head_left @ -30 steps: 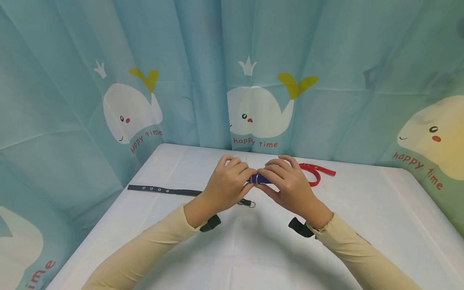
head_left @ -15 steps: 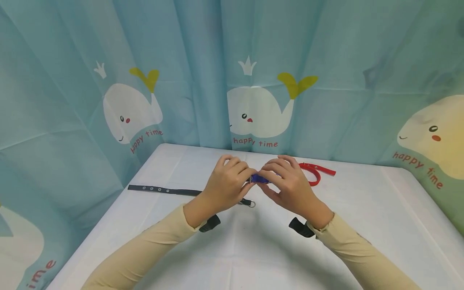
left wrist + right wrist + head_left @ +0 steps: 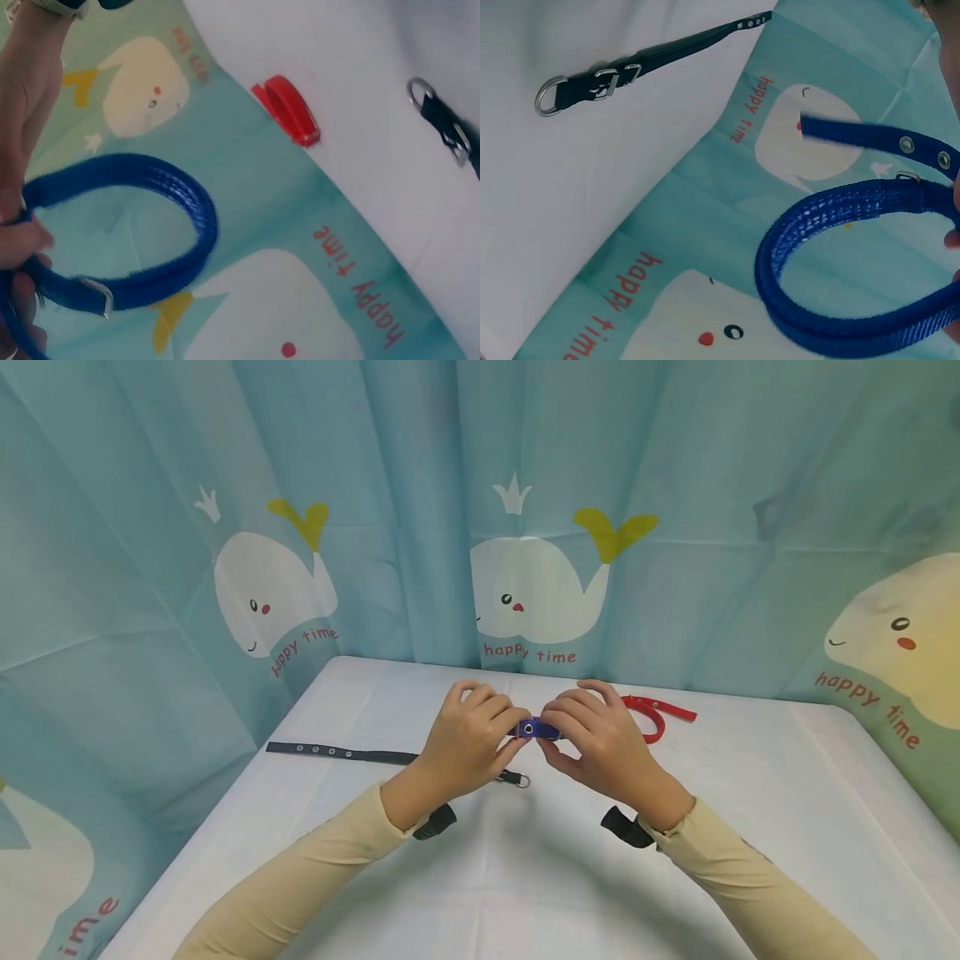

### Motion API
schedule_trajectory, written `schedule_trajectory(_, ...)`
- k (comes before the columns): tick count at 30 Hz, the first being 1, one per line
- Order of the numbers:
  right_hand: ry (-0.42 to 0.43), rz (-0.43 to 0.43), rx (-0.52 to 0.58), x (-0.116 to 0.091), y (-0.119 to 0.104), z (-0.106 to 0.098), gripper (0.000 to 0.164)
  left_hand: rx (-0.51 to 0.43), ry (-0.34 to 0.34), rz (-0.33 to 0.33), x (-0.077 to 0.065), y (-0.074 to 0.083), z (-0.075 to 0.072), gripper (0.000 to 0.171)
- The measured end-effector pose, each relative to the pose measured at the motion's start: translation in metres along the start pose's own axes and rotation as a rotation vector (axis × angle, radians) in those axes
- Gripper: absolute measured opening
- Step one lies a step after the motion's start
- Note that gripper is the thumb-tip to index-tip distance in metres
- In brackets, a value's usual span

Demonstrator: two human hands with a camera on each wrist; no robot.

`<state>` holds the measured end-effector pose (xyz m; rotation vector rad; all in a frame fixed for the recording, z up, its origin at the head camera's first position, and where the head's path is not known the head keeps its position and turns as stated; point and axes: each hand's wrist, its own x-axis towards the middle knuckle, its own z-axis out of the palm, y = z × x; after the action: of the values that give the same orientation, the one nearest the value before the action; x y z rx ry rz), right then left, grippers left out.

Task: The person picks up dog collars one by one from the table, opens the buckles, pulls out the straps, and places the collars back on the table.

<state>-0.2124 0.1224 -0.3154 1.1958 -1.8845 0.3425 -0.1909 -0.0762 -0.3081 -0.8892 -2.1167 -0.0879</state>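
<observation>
Both hands meet over the table, pinching a blue pet collar [image 3: 536, 728] between their fingertips. My left hand [image 3: 472, 735] grips it near its metal buckle, and my right hand [image 3: 596, 735] holds the strap just beside. A metal eyelet shows in the short stretch between the fingers. In the left wrist view the collar [image 3: 199, 217] bends into a loop with a metal ring on its lower side. The right wrist view shows the padded loop of the collar [image 3: 769, 262] and its free, eyeleted end sticking out above. Fingers hide the join.
Flat on the white table [image 3: 525, 877] lies a black collar [image 3: 375, 757], partly behind the left hand. A coiled red collar [image 3: 678, 712] rests beyond the right hand. A blue curtain [image 3: 420, 568] printed with whales hangs behind the table.
A metal ring showed between the fingers first, then plain blue strap, and now an eyelet. The right hand's fingertips have drawn slightly away to the right. The other collars lie as before.
</observation>
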Motion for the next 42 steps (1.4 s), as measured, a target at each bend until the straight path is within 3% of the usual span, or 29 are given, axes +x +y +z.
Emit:
schedule_trajectory(9,0.009,-0.031,-0.026,0.0005,-0.0026,0.0015,0.023,0.033,0.023,0.053,-0.0014,-0.0003,0.0015,0.02)
schedule_trajectory(19,-0.013,-0.024,-0.02,-0.001,-0.0013,-0.0007,0.021,0.019,0.036,0.056,-0.0022,-0.0008,0.0023,0.019)
schedule_trajectory(28,0.021,-0.062,-0.026,-0.0014,0.0004,-0.0024,0.03,0.015,0.072,0.06,-0.0036,0.0,0.001,0.017)
schedule_trajectory(42,0.062,-0.159,-0.089,-0.0043,0.0033,-0.0006,0.035,0.079,0.134,0.14,-0.005,-0.0004,0.0015,0.016)
